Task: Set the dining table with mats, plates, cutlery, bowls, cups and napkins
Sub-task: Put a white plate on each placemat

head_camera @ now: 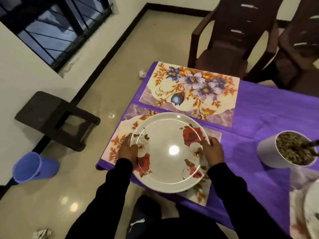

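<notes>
Head view: we hold the white rose-printed plate (170, 152) over the near floral mat (119, 144) on the purple tablecloth (269, 114). Our left hand (128, 150) and right hand (213, 151) each curl around opposite rims, gripping it. We find no legible writing or brand marks.

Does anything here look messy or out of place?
Yes. Two crumpled bits of paper lie on the floor, one by the table's far corner, one near the person's feet. The plate, held in both hands, sticks out past the near mat's front edge.
</notes>
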